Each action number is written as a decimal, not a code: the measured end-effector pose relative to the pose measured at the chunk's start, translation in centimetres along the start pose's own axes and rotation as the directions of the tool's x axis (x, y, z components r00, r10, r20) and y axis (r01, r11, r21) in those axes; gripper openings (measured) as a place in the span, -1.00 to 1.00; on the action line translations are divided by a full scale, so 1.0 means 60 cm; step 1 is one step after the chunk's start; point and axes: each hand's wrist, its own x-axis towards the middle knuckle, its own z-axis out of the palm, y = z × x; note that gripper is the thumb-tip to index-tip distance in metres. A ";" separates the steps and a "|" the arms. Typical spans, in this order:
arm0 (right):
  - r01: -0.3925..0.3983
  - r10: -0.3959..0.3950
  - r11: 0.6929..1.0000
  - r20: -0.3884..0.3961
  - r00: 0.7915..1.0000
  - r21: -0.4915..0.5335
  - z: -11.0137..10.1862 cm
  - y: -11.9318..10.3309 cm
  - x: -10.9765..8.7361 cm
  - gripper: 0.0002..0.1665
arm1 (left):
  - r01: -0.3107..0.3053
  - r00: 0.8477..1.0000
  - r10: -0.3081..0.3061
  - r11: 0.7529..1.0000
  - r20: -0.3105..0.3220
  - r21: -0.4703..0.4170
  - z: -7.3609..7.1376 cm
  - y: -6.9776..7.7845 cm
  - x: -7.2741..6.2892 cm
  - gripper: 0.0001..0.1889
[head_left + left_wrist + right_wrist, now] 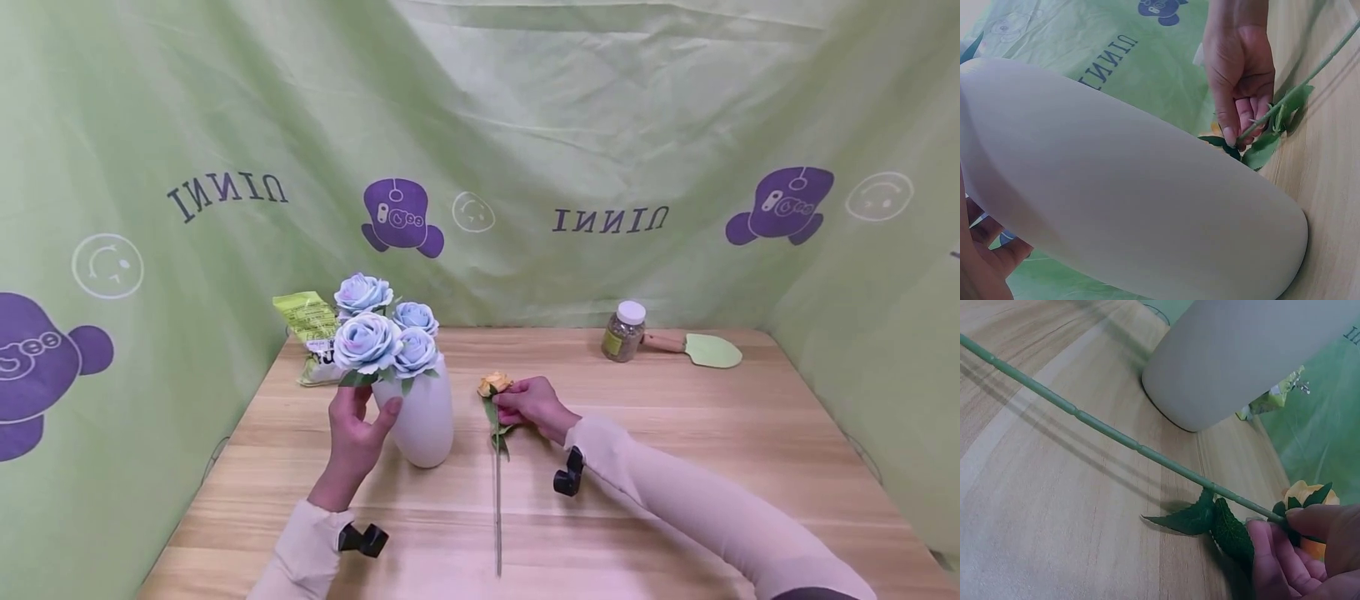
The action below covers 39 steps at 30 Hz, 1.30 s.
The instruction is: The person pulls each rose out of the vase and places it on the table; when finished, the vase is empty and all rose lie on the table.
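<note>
My left hand (358, 437) grips a white vase (423, 421) near its top, thumb in front and fingers round the far left side. Several pale blue roses (367, 342) stand in the vase, their blooms above its rim. To the right of it, my right hand (536, 404) pinches an orange-yellow rose (495, 383) by the stem just under the bloom. In the right wrist view the rose's green stem (1107, 430) runs over the table toward the upper left, with dark green leaves (1194, 519) close to the fingers.
Behind the vase, at the back left, leans a green-and-white packet (307, 321). A jar with a white lid (624, 332) and a small trowel (712, 350) with a wooden handle sit at the back right. Green printed cloth (525, 125) hangs round the wooden table (675, 433).
</note>
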 end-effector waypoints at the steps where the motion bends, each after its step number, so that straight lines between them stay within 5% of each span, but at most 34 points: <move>1: 0.005 -0.005 1.000 0.005 1.000 0.000 0.000 0.000 0.000 -0.83 | 0.004 1.000 -0.004 1.000 0.001 0.001 0.000 0.000 0.000 -0.32; 17: 0.045 -0.050 0.996 -0.053 0.997 -0.082 -0.016 -0.003 -0.008 -0.83 | -0.039 0.999 0.039 0.998 -0.005 -0.044 0.000 -0.007 0.003 -0.36; 28: 0.270 -0.280 0.956 -0.083 0.956 -0.112 -0.014 -0.047 -0.035 -0.78 | -0.020 1.000 0.020 0.999 -0.002 -0.040 -0.001 -0.004 -0.001 -0.35; 31: 0.365 -0.371 0.926 -0.049 0.927 -0.090 -0.009 -0.071 -0.047 -0.75 | -0.019 1.000 0.019 0.999 -0.004 -0.043 0.000 -0.006 -0.001 -0.35; 34: 0.482 -0.484 0.873 -0.004 0.875 -0.075 -0.001 -0.098 -0.063 -0.74 | -0.021 1.000 0.021 0.999 -0.004 -0.047 0.001 -0.008 -0.002 -0.35; 39: 0.703 -0.702 0.706 0.046 0.710 -0.081 0.023 -0.151 -0.102 -0.77 | -0.029 1.000 0.029 0.999 -0.003 -0.037 -0.001 -0.010 0.000 -0.35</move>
